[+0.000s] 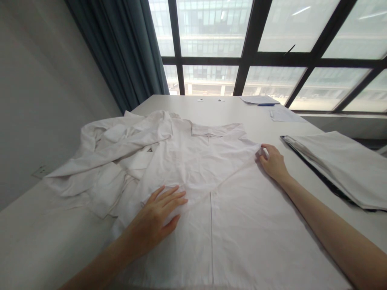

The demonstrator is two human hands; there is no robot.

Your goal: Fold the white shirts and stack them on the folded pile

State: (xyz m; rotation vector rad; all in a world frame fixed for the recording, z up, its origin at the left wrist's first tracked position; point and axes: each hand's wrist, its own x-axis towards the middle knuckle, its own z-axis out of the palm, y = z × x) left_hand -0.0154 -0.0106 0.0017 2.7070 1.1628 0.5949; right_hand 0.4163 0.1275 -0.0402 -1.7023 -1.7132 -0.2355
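A white coat (242,217) lies spread over the table, its collar (211,130) at the far end and a slit running down the lower middle toward me. Fingers spread, my left hand (159,213) rests flat on the coat left of the slit. At the right shoulder edge, my right hand (273,161) pinches the cloth between thumb and fingers. Bunched white cloth with a sleeve (121,153) is heaped on the left, beside and partly against the coat. Where the heap and the coat join, I cannot tell.
Folded white cloth (344,161) lies on a dark board or folder (320,171) at the right. Papers (260,99) and a blue pen (266,105) are on the white table (178,104) at the far right. Beyond stand a blue curtain (121,48) and windows (211,32).
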